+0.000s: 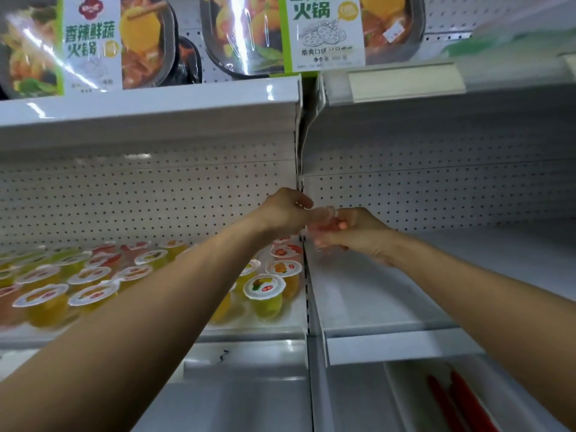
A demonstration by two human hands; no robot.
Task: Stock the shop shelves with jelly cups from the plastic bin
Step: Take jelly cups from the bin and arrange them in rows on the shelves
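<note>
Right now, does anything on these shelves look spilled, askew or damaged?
Nothing spilled or damaged. The jelly cups on the left shelf look upright with lids on, but in loose, uneven rows. A small dark squiggle marks the rail below. The cup between the left hand and right hand is too blurred to judge.
</note>
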